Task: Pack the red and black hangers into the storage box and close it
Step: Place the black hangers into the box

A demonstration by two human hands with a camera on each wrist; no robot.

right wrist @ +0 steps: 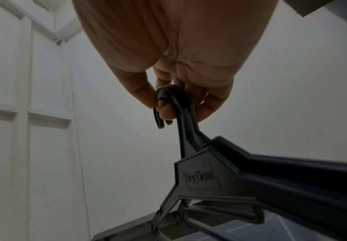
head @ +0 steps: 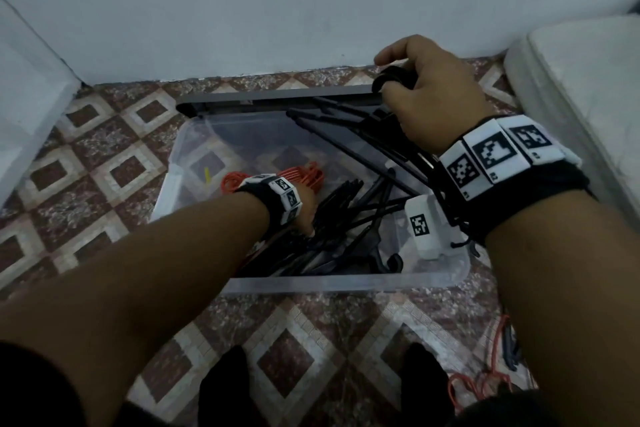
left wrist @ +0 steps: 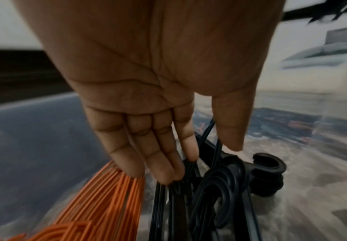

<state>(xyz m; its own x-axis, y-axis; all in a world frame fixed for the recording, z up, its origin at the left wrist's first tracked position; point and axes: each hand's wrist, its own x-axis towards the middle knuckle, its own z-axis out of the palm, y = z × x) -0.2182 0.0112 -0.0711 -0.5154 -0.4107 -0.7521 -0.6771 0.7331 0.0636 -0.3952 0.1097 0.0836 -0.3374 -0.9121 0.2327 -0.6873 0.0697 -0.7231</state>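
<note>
Red hangers point(head: 304, 177) already lie in our box point(head: 332, 282); our right hand point(head: 433, 97) grips black hangers point(right wrist: 240, 176), left hand point(head: 304, 215) flat-fingered inside; lid point(head: 277, 99) still open.

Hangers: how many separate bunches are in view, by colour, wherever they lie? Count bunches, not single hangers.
Red: 2, red bunch in box and red bunch on floor.
Black: 2, black pile in box touched by the left hand, and black bunch gripped by the right hand.
Total: 4 bunches.
</note>
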